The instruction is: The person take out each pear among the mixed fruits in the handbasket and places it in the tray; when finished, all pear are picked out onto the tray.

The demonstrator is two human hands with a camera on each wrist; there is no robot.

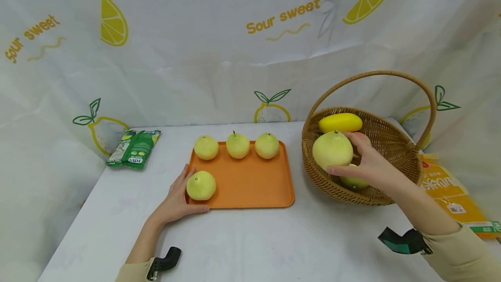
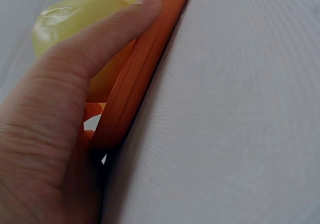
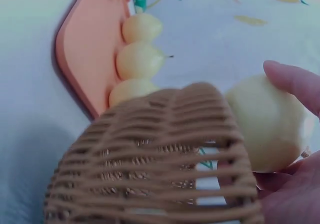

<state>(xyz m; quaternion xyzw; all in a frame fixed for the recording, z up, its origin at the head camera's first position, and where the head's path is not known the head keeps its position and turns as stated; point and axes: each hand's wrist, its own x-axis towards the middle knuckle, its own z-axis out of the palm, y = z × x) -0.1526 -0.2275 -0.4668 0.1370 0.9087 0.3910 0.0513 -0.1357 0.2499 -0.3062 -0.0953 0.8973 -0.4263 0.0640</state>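
My right hand [image 1: 369, 162] grips a round pale-green pear [image 1: 332, 150] over the left part of the wicker basket [image 1: 407, 160]. Thumb and fingers lie on opposite sides of the pear [image 3: 265, 124] in the right wrist view. My left hand [image 1: 178, 197] holds the orange tray [image 1: 250, 186] at its near left corner, its thumb [image 2: 115, 32] along the front rim. Beside that hand, one pear [image 1: 201, 185] sits on the tray. Three more form a row at the tray's back: a left pear [image 1: 206, 147], a middle pear [image 1: 237, 145] and a right pear [image 1: 267, 146].
In the basket lie a long yellow fruit [image 1: 340, 122], another green pear [image 1: 353, 182] and a reddish fruit partly hidden by my hand. The basket's tall handle [image 1: 375, 73] arches above. A green snack bag [image 1: 135, 149] lies at left, an orange-yellow packet [image 1: 450, 195] at right.
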